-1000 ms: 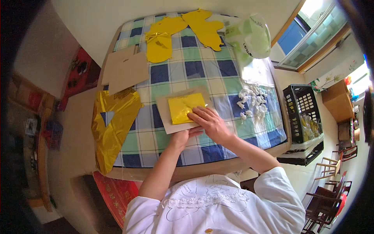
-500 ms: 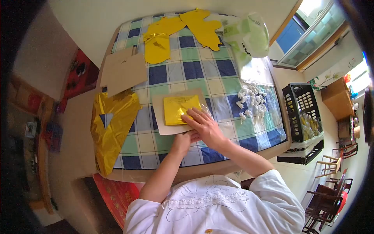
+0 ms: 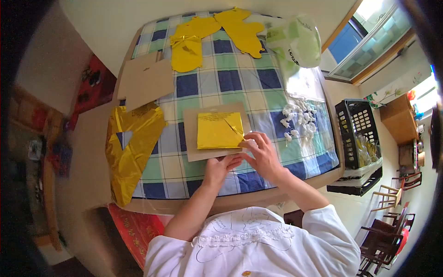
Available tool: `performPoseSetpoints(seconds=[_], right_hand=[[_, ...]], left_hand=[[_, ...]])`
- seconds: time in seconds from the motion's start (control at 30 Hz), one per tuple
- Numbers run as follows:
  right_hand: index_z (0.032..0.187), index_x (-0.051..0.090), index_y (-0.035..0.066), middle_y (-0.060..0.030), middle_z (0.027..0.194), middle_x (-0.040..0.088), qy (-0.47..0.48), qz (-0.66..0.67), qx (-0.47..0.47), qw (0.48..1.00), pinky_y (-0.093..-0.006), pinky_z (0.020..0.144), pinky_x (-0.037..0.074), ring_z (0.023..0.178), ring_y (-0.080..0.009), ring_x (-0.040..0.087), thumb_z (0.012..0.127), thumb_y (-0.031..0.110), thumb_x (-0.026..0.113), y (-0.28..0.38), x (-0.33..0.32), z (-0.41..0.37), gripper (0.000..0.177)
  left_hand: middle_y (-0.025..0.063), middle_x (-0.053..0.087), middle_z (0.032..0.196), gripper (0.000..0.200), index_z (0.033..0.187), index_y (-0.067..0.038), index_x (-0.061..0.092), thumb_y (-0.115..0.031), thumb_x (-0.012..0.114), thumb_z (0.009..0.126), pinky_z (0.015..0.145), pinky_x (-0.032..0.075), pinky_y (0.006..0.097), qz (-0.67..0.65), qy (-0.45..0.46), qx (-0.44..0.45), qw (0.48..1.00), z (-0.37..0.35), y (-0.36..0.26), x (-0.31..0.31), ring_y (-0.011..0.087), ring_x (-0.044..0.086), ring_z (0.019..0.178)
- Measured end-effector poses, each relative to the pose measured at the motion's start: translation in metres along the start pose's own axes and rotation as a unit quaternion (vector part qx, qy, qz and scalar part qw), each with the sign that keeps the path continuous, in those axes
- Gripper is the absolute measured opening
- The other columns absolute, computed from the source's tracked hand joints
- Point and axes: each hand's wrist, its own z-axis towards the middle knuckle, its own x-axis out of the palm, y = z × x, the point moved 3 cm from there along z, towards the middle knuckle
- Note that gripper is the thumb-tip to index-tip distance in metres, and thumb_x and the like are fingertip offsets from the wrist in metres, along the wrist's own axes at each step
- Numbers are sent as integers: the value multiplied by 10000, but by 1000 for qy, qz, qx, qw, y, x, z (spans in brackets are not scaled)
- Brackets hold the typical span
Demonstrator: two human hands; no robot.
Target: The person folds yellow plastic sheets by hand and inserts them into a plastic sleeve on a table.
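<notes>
A folded yellow foil balloon (image 3: 219, 131) with small print along its top lies flat on a square piece of cardboard (image 3: 194, 154), a crease slanting across its right side. My right hand (image 3: 265, 154) pinches at the balloon's lower right corner, thumb and fingertips together. At the cardboard's near edge my left hand (image 3: 220, 171) is closed, its fingers curled against or under that edge; their tips are partly hidden.
The checked bed cover (image 3: 230, 81) carries more yellow foil balloons (image 3: 240, 34), cardboard sheets (image 3: 144, 81), a large gold foil sheet (image 3: 134, 152), small white pieces (image 3: 300, 119) and a green-white plastic bag (image 3: 300, 41). A black crate (image 3: 353, 131) stands at right.
My right hand has moved from lying flat on the foil balloon to its lower right corner, fingers pinched. A slanting crease now shows there. The cardboard has shifted slightly right.
</notes>
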Motion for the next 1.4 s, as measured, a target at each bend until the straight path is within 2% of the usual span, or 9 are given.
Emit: performPoseSetpoints(seconds=[0.4, 0.6, 1.0, 1.03, 1.1, 1.13, 1.23, 1.33, 1.4], right_hand=[[921, 571, 110, -55, 892, 562, 102, -9, 51, 993, -387, 823, 434, 915, -253, 553, 795, 174, 673, -6, 0, 3, 174], [863, 587, 82, -64, 806, 565, 39, -8, 5, 999, -384, 716, 466, 807, -263, 569, 748, 125, 692, -1, 2, 5, 162], [875, 543, 76, -74, 860, 545, 76, -70, 28, 994, -399, 769, 447, 870, -270, 554, 825, 124, 622, -10, 13, -5, 105], [891, 554, 73, -79, 874, 547, 67, -63, 29, 995, -401, 775, 448, 878, -274, 553, 820, 117, 623, -13, 10, -12, 109], [924, 574, 68, -88, 903, 551, 51, -48, 25, 997, -405, 788, 449, 896, -280, 552, 810, 103, 626, -17, 5, -25, 130], [965, 586, 66, -97, 951, 560, 69, -14, 15, 997, -407, 823, 448, 938, -284, 553, 808, 101, 629, -14, 8, -31, 167], [1081, 608, 63, -122, 1099, 572, 93, 47, -28, 994, -417, 931, 432, 1068, -292, 542, 806, 102, 634, -1, 12, -41, 279], [1181, 603, 61, -128, 1277, 536, 101, 28, -62, 993, -446, 1060, 365, 1222, -289, 487, 811, 112, 632, 11, 24, -41, 374], [1168, 609, 65, -123, 1261, 544, 92, 14, -67, 993, -452, 1058, 367, 1219, -284, 487, 806, 106, 638, 11, 27, -43, 365]], left_hand=[[126, 679, 967, 254, 1122, 16, 590, -134, 584, 918, 725, 587, 360, 45, 60, -81, 994, 3, 5, 1, 242, 691, 847], [117, 685, 905, 274, 1070, -5, 612, -223, 620, 903, 670, 590, 351, -4, 22, -37, 999, 5, 9, 8, 225, 694, 789], [164, 689, 800, 228, 919, -3, 676, -211, 584, 935, 628, 580, 351, 50, 26, -181, 982, -20, -9, 11, 255, 697, 693], [164, 689, 793, 217, 943, 2, 670, -193, 576, 941, 619, 578, 345, 142, 78, -169, 972, -25, -11, 11, 249, 692, 675], [162, 687, 778, 201, 991, 13, 658, -157, 558, 954, 601, 573, 333, 318, 176, -136, 921, -35, -17, 8, 236, 683, 639], [138, 699, 873, 188, 1059, -14, 646, -122, 619, 908, 679, 569, 348, 339, 129, -82, 928, -35, -26, 7, 256, 684, 717], [111, 666, 1087, 312, 1129, -81, 639, -152, 692, 830, 878, 510, 402, 616, 42, 342, 708, -19, -73, 17, 293, 637, 1002], [87, 557, 1293, 388, 1140, -137, 651, -187, 733, 764, 1044, 367, 458, 735, 78, 413, 532, 5, -79, 15, 306, 464, 1253], [95, 503, 1353, 404, 1175, -159, 639, -233, 719, 786, 1079, 308, 488, 730, 110, 387, 553, 19, -68, 7, 305, 401, 1304]])
